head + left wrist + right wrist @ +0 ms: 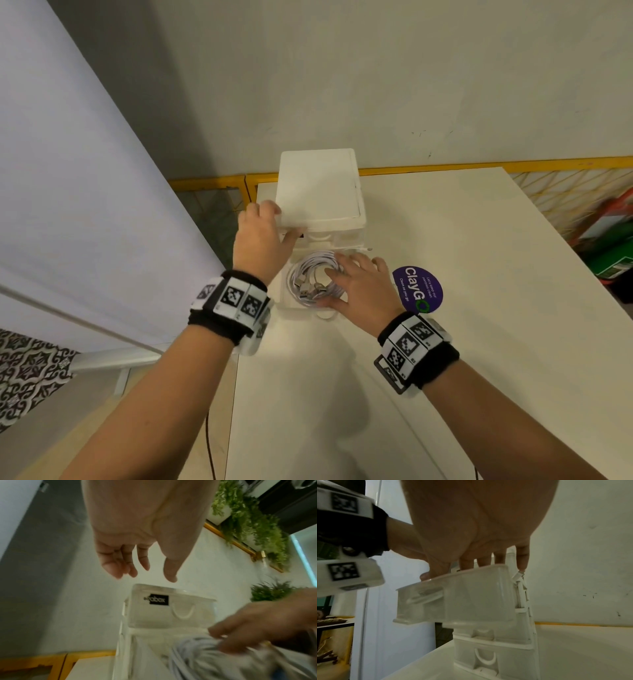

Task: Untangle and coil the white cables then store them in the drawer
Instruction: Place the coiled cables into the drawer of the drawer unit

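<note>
A coil of white cables (308,274) lies in the pulled-out drawer (284,305) of a small white drawer unit (318,185) on the table. My right hand (356,284) lies over the coil with fingers spread, pressing on it. In the right wrist view its fingers (479,561) reach down into the translucent drawer (462,595). My left hand (270,219) is at the unit's top left corner, fingers relaxed, holding nothing. In the left wrist view the left hand (147,566) hovers just above the unit (154,615), with the blurred coil (197,655) under the right hand (248,626).
The white table (445,377) carries a round purple sticker (419,289) just right of the drawer. The unit stands near the table's far left corner, against a wall. A yellow rail (445,166) runs behind. Green and orange boxes (613,250) sit off to the right.
</note>
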{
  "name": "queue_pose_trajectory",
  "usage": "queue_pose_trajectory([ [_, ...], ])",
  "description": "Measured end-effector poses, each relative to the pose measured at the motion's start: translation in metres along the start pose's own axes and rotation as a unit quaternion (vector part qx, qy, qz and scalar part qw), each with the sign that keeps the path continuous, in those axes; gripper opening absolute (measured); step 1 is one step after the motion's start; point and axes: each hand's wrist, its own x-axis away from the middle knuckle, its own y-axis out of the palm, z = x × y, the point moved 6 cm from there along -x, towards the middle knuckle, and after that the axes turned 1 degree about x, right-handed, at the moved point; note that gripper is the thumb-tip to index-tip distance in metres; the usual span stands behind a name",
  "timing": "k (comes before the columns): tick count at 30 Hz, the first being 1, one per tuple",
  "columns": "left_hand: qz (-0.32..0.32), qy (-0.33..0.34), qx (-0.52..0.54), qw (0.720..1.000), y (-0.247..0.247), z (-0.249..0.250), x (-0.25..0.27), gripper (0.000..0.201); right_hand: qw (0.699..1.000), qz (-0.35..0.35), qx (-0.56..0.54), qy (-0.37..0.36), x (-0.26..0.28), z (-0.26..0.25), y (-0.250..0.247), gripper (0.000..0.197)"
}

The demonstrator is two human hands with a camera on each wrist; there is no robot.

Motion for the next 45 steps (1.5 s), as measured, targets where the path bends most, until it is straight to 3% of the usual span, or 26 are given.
queue_pose_trajectory([
  [1, -0.024, 0.007, 0.01, 1.0, 0.002, -0.002, -0.008, 0.057, 1.0, 0.004, -0.004, -0.002, -0.001, 0.0, 0.0, 0.082],
  [4, -0.207, -0.058, 0.072, 0.974, 0.024, -0.01, -0.021, 0.062, 0.999, -0.028, -0.032, -0.004, -0.004, -0.002, 0.001, 0.07],
  [6, -0.259, -0.064, 0.085, 0.96, 0.033, -0.01, -0.021, 0.06, 0.998, -0.038, -0.051, -0.01, -0.007, -0.003, -0.001, 0.056],
  [9, -0.25, -0.048, 0.076, 0.964, 0.029, -0.009, -0.019, 0.059, 0.998, -0.017, -0.061, -0.015, -0.014, -0.003, 0.003, 0.047],
  [12, -0.244, -0.043, 0.071, 0.966, 0.028, -0.01, -0.02, 0.059, 0.998, -0.04, -0.039, 0.003, -0.021, 0.002, 0.009, 0.041],
  [15, -0.245, -0.037, 0.082, 0.965, 0.027, -0.011, -0.021, 0.059, 0.997, -0.003, -0.066, 0.03, -0.025, 0.001, 0.009, 0.037],
  [19, -0.239, -0.036, 0.081, 0.967, 0.027, -0.011, -0.02, 0.06, 0.992, 0.033, -0.094, 0.076, -0.024, -0.001, 0.002, 0.051],
  [24, -0.241, -0.036, 0.076, 0.967, 0.025, -0.011, -0.02, 0.06, 0.989, 0.058, -0.135, 0.027, -0.016, 0.007, -0.006, 0.059],
  [27, -0.245, -0.035, 0.08, 0.966, 0.026, -0.011, -0.02, 0.059, 0.984, 0.161, -0.074, 0.029, 0.002, 0.02, -0.012, 0.07],
  [28, -0.244, -0.036, 0.083, 0.966, 0.026, -0.011, -0.02, 0.059, 0.985, 0.155, -0.066, 0.049, 0.005, 0.026, -0.01, 0.081],
  [31, -0.241, -0.038, 0.084, 0.966, 0.028, -0.012, -0.021, 0.06, 0.994, 0.012, -0.1, 0.053, 0.007, 0.028, 0.017, 0.12],
  [33, -0.241, -0.038, 0.084, 0.966, 0.028, -0.013, -0.021, 0.06, 0.997, -0.025, -0.066, 0.034, 0.007, 0.024, 0.03, 0.129],
  [41, -0.232, -0.008, 0.074, 0.97, 0.03, -0.019, -0.024, 0.061, 0.996, 0.012, 0.088, 0.027, 0.0, 0.019, 0.035, 0.097],
  [45, -0.23, 0.008, 0.075, 0.97, 0.03, -0.021, -0.025, 0.06, 0.989, 0.096, 0.102, 0.038, -0.012, 0.016, 0.018, 0.08],
])
